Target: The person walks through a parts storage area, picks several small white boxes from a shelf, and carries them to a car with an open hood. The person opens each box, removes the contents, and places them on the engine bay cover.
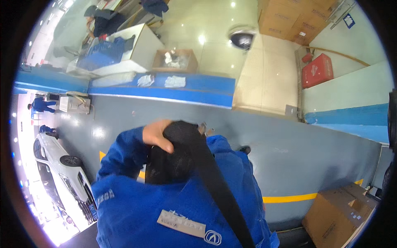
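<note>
A black fabric bag point(171, 165) hangs against the front of my blue work jacket point(144, 206), its wide black strap point(217, 182) running down across my chest. My left hand point(157, 135) is closed over the bag's top left, with the thumb on the near side. The far fingers are out of sight behind the fabric. My right sleeve point(221, 144) reaches forward beside the strap. Just past the bag's top right edge, a small metallic-looking piece point(203, 127) shows. The bag and strap hide most of my right hand, so its fingers cannot be made out.
A blue ledge point(198, 93) bears two white cloths point(175, 81). Behind it stand an open carton point(192, 62) and a white table point(142, 49). Cartons point(337, 215) stand at lower right, a red box point(317, 71) at upper right. A white car point(60, 165) and people point(42, 104) are at left.
</note>
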The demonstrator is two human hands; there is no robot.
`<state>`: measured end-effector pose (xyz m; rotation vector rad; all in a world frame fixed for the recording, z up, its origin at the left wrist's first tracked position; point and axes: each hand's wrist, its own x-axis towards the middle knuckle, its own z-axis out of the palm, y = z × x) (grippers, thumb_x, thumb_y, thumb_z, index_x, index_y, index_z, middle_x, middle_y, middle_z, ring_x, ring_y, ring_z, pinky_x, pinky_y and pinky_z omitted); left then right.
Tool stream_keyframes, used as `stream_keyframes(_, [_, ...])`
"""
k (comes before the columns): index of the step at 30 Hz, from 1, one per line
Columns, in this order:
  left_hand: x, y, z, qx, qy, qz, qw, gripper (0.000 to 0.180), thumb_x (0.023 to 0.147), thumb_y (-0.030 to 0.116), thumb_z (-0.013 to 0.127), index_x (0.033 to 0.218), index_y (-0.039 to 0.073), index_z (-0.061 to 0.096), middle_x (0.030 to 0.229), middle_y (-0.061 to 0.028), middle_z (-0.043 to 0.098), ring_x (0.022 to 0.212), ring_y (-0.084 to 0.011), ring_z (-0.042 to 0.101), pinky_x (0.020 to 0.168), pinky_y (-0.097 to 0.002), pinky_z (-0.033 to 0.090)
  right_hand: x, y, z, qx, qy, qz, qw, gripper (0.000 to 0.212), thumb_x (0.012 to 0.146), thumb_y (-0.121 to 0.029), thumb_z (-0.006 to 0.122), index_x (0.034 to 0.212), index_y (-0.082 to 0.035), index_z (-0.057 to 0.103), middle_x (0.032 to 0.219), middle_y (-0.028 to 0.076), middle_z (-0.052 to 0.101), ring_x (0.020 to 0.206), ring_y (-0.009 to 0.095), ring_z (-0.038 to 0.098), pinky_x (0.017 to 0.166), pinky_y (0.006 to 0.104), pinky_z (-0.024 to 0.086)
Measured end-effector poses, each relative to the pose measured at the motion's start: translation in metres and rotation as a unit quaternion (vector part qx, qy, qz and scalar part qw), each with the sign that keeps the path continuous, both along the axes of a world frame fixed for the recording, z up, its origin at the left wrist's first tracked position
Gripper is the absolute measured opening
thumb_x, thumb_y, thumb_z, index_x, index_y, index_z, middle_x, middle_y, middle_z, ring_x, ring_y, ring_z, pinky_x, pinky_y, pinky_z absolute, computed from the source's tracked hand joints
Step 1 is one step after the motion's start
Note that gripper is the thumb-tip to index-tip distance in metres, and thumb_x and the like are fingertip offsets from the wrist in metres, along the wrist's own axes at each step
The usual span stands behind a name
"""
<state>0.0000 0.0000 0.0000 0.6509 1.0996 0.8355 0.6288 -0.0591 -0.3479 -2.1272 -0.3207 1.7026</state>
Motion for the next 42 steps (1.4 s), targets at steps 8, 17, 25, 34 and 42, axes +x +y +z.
stream_keyframes(8, [0.087,0.114,0.059,-0.089,0.378,-0.055,0.920,0.077,0.059,0.045,0.085,0.109,-0.005,0.057,0.098,-0.0162,0.064,0.089,-0.0249,0.062,0.081,-0.0325,0.048,0.039,0.324,0.106,0.275,-0.018,0.289,0.917,0.031,0.091,-0.024,0.057,0.118,-0.009,0.054,0.091,0.007,0.066,0.079,0.019,0.065,0.065,0.0306,0.051])
stream_keyframes(17, [0.082,0.199,-0.064,0.154,-0.112,0.008,0.982,0.084,0.053,0.032,0.091,0.118,-0.005,0.052,0.111,-0.0148,0.061,0.100,-0.0205,0.058,0.087,-0.0334,0.046,-0.016,0.435,0.139,0.239,0.086,0.349,0.902,0.028,0.094,-0.018,0.052,0.121,-0.007,0.053,0.098,0.011,0.065,0.085,0.023,0.064,0.073,0.0337,0.052])
stream_keyframes(25, [0.181,0.247,-0.180,0.075,-0.130,-0.051,0.987,0.054,0.084,0.033,0.058,0.124,-0.003,0.050,0.123,-0.0171,0.056,0.107,-0.0247,0.056,0.093,-0.0365,0.044,-0.036,0.512,0.108,0.146,0.109,0.356,0.917,0.030,0.093,-0.018,0.056,0.119,-0.004,0.054,0.099,0.012,0.065,0.087,0.020,0.063,0.074,0.0330,0.051])
stream_keyframes(34, [0.190,0.325,-0.112,-0.267,-0.296,0.337,0.853,0.058,0.094,0.052,0.044,0.116,0.000,0.058,0.114,-0.0133,0.061,0.101,-0.0226,0.059,0.088,-0.0349,0.048,-0.222,0.694,0.311,0.397,0.214,0.703,0.550,0.045,0.075,-0.005,0.070,0.118,-0.001,0.057,0.105,0.017,0.063,0.101,0.030,0.060,0.085,0.0363,0.048])
stream_keyframes(42, [0.096,0.411,-0.161,-0.254,-0.104,0.213,0.937,0.048,0.097,0.043,0.043,0.109,0.000,0.061,0.105,-0.0120,0.063,0.095,-0.0214,0.059,0.083,-0.0332,0.047,-0.411,0.800,0.285,0.381,0.419,0.736,0.370,0.042,0.072,-0.008,0.074,0.111,0.001,0.063,0.106,0.018,0.065,0.095,0.034,0.063,0.080,0.0379,0.050])
